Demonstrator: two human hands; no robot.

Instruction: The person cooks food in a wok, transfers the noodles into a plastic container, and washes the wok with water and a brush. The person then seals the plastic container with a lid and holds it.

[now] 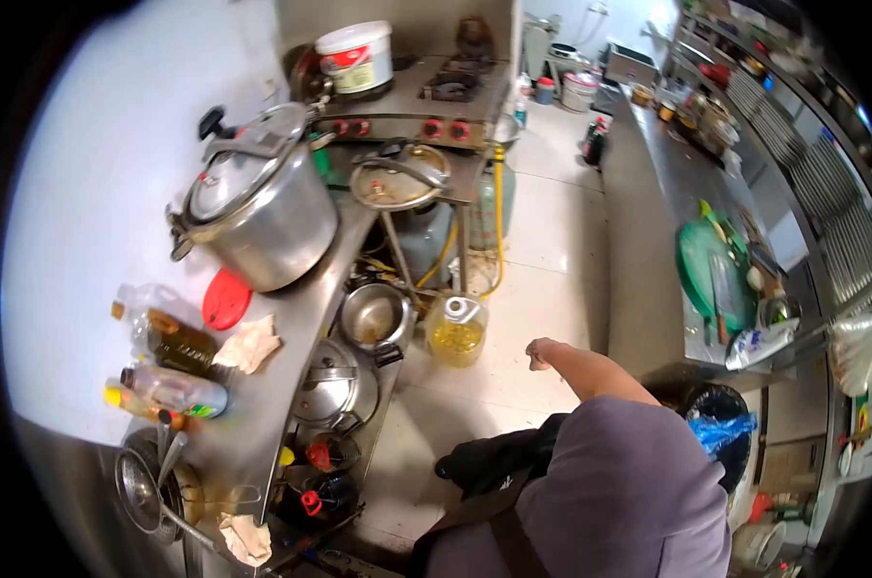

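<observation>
My right hand (542, 354) hangs over the tiled floor at the end of a bare forearm, in a grey sleeve. Its fingers look curled in, and nothing shows in them. Nearest to it, to the left, a large plastic jug of yellow oil (457, 330) stands on the floor; hand and jug are apart. My left hand is out of view. On the left counter stands a big pressure cooker (263, 197) with its lid on. A smaller pressure cooker (335, 385) and an open pot (374, 316) sit on the shelf below.
Ahead is a stove (407, 125) bearing a white bucket (356, 56). A yellow gas hose (499, 207) drops beside it. Bottles (176, 390) and a strainer (139, 491) lie left. To the right are a steel counter (653, 193), a green cutting board (696, 270) with a knife, and a bin (720, 395).
</observation>
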